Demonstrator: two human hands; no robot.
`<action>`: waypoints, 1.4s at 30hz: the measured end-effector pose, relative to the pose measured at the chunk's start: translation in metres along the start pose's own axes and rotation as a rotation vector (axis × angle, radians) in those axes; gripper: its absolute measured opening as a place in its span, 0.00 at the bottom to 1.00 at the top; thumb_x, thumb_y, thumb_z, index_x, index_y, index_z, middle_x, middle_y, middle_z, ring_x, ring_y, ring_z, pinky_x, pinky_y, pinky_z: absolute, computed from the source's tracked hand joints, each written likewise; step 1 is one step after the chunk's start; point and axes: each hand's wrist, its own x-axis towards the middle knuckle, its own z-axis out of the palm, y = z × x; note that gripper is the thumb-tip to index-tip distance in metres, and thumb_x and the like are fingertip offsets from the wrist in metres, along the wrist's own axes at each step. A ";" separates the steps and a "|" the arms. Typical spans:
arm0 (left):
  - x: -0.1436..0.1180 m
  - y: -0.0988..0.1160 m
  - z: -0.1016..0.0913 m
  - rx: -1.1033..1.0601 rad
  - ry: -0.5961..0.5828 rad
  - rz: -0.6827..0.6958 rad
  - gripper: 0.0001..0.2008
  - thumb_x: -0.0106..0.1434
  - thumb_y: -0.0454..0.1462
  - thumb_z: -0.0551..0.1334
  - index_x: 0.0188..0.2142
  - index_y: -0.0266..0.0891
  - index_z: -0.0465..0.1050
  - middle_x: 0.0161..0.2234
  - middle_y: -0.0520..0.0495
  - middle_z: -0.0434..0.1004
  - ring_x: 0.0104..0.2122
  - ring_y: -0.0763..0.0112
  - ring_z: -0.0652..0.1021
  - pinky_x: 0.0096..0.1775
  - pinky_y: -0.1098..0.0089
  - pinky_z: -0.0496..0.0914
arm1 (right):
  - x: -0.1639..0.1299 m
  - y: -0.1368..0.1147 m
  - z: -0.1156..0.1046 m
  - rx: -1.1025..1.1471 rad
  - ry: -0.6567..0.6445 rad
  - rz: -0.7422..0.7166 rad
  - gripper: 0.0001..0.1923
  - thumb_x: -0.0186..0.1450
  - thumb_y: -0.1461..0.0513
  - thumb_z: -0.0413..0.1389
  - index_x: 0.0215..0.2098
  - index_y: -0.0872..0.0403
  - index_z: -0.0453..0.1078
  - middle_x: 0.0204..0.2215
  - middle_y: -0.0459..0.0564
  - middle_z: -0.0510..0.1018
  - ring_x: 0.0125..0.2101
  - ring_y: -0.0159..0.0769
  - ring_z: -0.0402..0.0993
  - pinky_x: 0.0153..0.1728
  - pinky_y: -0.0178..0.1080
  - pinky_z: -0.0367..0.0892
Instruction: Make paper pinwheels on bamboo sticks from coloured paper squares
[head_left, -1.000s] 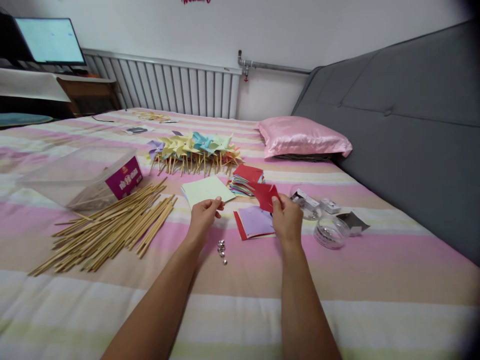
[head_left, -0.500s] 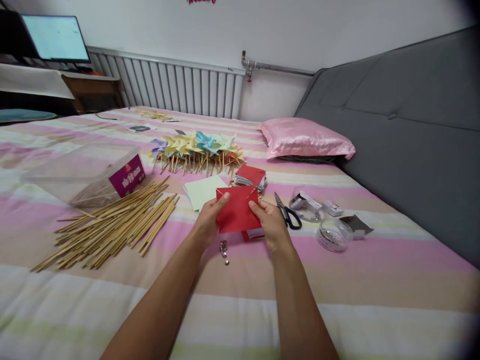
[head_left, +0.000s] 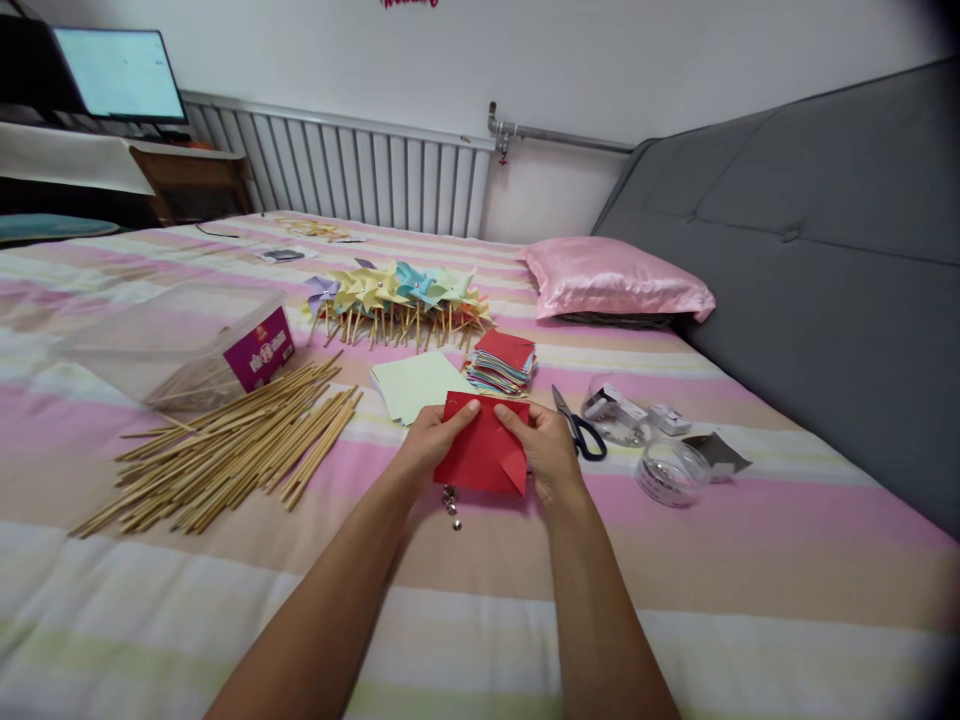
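Note:
My left hand (head_left: 430, 441) and my right hand (head_left: 547, 448) both grip a red paper square (head_left: 482, 452), held just above the striped bed sheet (head_left: 750, 560). A corner of the red square is folded over at its lower right. Small silver pins (head_left: 451, 502) lie on the sheet right under the paper. A pale green sheet (head_left: 414, 383) and a stack of coloured paper squares (head_left: 502, 362) lie just beyond my hands. Black-handled scissors (head_left: 579, 427) rest to the right of my right hand.
A heap of wooden sticks (head_left: 232, 445) and a clear plastic box (head_left: 180, 345) lie at the left. Finished paper pinwheels (head_left: 397, 300) are piled further back. Small clear containers (head_left: 664, 468) sit at the right, with a pink pillow (head_left: 619, 280) and a grey headboard (head_left: 825, 260) beyond.
My right hand brought the red paper from the right to the middle and my left hand left the green sheet and took hold of it. The paper now sits lower, a corner folded.

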 end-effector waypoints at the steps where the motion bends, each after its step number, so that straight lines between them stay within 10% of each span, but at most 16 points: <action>1: 0.000 0.000 0.001 0.005 0.007 0.003 0.19 0.48 0.50 0.67 0.26 0.33 0.75 0.25 0.42 0.78 0.22 0.68 0.76 0.24 0.71 0.66 | 0.000 0.000 -0.001 -0.010 0.006 0.010 0.18 0.47 0.54 0.66 0.33 0.57 0.75 0.25 0.47 0.80 0.25 0.37 0.76 0.30 0.39 0.71; 12: 0.009 0.007 -0.012 -0.054 0.155 0.213 0.19 0.52 0.50 0.64 0.29 0.35 0.76 0.26 0.47 0.77 0.26 0.72 0.74 0.29 0.74 0.65 | 0.003 0.003 -0.004 0.072 0.083 0.046 0.20 0.43 0.55 0.68 0.31 0.57 0.74 0.23 0.46 0.80 0.24 0.37 0.75 0.29 0.40 0.70; 19: 0.003 0.010 -0.007 -0.086 -0.056 0.020 0.27 0.52 0.56 0.60 0.34 0.33 0.78 0.30 0.41 0.79 0.28 0.66 0.76 0.32 0.69 0.67 | 0.006 0.003 -0.002 0.204 0.214 0.002 0.19 0.43 0.56 0.68 0.30 0.57 0.74 0.24 0.48 0.81 0.25 0.37 0.76 0.31 0.40 0.72; 28: 0.002 0.002 -0.008 0.199 -0.113 0.152 0.14 0.48 0.44 0.68 0.27 0.34 0.77 0.22 0.49 0.75 0.22 0.76 0.69 0.27 0.74 0.63 | 0.013 0.008 -0.006 0.228 0.327 -0.075 0.18 0.46 0.55 0.66 0.31 0.57 0.74 0.28 0.49 0.81 0.27 0.40 0.77 0.30 0.41 0.73; 42: 0.006 0.000 -0.012 0.118 0.032 0.168 0.12 0.48 0.43 0.69 0.25 0.34 0.76 0.20 0.51 0.72 0.20 0.78 0.68 0.26 0.75 0.61 | 0.009 0.001 -0.001 0.253 0.211 -0.093 0.22 0.41 0.64 0.68 0.35 0.56 0.74 0.29 0.46 0.81 0.30 0.33 0.76 0.38 0.38 0.71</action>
